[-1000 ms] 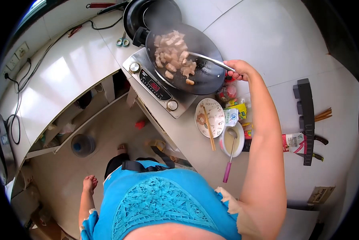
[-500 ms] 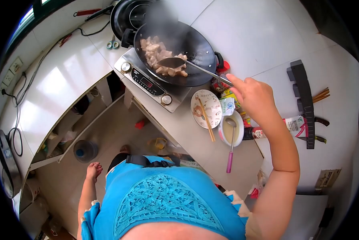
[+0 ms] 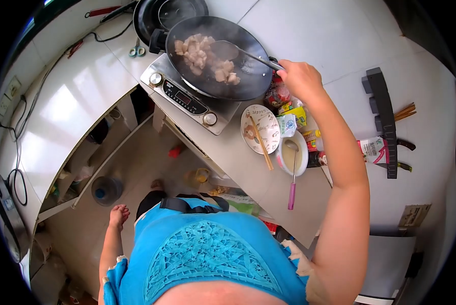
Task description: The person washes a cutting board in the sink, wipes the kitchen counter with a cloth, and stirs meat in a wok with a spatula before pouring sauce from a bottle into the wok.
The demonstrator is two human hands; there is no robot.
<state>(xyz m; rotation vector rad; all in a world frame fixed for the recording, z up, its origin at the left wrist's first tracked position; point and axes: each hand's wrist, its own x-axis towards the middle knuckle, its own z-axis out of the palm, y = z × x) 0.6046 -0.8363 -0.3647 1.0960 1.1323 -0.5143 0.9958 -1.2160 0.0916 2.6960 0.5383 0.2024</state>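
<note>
My right hand [image 3: 301, 79] is closed around the handle of a metal spatula [image 3: 256, 57], beyond the right rim of a black wok [image 3: 248, 79]. The spatula's blade rests among pale pieces of meat [image 3: 195, 53] in the wok. Under the wok is a silver induction cooker [image 3: 197, 109] with two knobs. My left hand [image 3: 119, 216] hangs low at my side over the floor, its fingers curled with nothing visible in them.
Right of the cooker are a patterned plate [image 3: 260, 129] with chopsticks [image 3: 261, 143], a white bowl [image 3: 302, 158] with a purple-handled spoon [image 3: 292, 195], and seasoning packets [image 3: 295, 115]. Scissors [image 3: 136, 49] lie left of the wok. A black knife rack [image 3: 383, 122] is far right.
The spatula blade has moved up and left through the meat, which has been shifted about. My right hand, low and close to the wok rim, has turned over. The view has shifted slightly.
</note>
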